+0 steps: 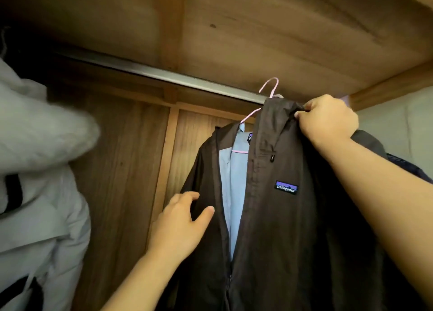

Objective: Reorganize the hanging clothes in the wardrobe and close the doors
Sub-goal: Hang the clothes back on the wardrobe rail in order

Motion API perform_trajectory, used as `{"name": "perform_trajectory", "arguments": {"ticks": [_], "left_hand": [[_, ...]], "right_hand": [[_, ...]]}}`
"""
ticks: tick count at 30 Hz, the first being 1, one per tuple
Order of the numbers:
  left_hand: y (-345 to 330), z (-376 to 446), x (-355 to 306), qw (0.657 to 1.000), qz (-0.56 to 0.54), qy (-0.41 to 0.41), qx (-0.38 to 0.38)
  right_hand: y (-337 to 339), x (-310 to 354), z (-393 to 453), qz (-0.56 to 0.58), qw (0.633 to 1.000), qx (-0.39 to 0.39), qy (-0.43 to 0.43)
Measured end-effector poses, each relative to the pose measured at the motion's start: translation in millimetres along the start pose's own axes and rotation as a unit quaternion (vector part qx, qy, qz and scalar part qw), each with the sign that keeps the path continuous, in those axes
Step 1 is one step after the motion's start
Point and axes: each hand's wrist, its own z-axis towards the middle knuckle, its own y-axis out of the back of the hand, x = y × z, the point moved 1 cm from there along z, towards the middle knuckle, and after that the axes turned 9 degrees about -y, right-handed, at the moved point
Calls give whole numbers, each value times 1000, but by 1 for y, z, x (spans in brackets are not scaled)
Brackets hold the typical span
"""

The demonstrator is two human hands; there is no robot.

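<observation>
A dark brown jacket [281, 228] with a blue lining and a chest logo patch hangs on a pink hanger [269, 88], whose hook is by the metal rail [150, 70] at the wardrobe's top. My right hand [328, 121] grips the jacket's collar at the top right. My left hand [182, 221] rests with loose fingers on the jacket's left front edge. A white puffy jacket [39, 170] hangs at the far left, blurred.
The wardrobe's wooden back panel [121, 170] shows between the two jackets. A wooden ceiling board [257, 29] runs overhead. A pale wall [393, 128] lies at the right. More dark fabric [403, 165] sits behind my right forearm.
</observation>
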Motion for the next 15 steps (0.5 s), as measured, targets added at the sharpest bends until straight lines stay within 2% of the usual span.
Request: {"name": "perform_trajectory", "arguments": {"ticks": [9,15], "left_hand": [[-7,22,8,1000,10,-1,-18],[-24,34,-4,1000,6,2,-21]], "right_hand": [[-39,1,16,-17,1000,-10,0],[-54,-6,6,-38,999,22,14]]}}
